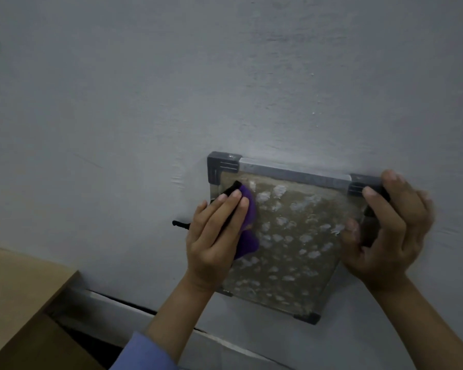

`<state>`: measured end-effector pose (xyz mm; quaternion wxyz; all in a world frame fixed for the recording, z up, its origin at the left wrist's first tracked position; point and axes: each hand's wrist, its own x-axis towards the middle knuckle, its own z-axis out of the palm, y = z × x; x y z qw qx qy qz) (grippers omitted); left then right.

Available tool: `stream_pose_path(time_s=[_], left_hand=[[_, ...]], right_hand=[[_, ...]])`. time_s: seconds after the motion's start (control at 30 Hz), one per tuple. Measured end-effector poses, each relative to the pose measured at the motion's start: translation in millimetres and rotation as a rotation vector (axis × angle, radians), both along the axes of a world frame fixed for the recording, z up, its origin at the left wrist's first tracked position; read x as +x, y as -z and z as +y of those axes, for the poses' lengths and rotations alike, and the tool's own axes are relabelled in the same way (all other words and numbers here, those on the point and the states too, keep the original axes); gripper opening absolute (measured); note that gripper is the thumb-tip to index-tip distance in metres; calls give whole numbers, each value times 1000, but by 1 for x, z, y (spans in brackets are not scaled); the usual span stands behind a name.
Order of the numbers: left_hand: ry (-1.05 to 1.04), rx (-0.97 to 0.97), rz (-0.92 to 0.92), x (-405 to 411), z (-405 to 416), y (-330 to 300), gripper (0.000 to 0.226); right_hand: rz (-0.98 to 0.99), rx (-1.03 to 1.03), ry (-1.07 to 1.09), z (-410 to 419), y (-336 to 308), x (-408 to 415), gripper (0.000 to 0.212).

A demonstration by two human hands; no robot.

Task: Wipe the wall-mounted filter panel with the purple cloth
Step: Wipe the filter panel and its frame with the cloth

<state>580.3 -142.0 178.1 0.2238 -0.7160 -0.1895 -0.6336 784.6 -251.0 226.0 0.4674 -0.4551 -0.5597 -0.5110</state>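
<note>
Probably a plain indoor room, dimly lit: a rough grey-white painted wall (225, 76), a pale skirting strip (112, 303) at its foot, and a light wooden counter (19, 284) corner.

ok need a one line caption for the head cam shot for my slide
Left hand presses a purple cloth on the wall-mounted filter panel while the right hand grips its edge.

dim, bluish light; soft focus throughout.
</note>
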Motion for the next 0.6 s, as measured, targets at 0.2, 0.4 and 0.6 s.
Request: stream_pose_path(time_s=[0.2,0.4,0.6], left_hand=[[90,1,7,-9,-8,-15,31],[115,1,290,-45,-16,-24,30],[75,-14,249,-45,-5,-41,33]], right_hand=[[-4,-2,7,0,1,-1,32],[-15,-1,25,-1,1,-1,33],[-11,4,43,0,-1,-1,33]])
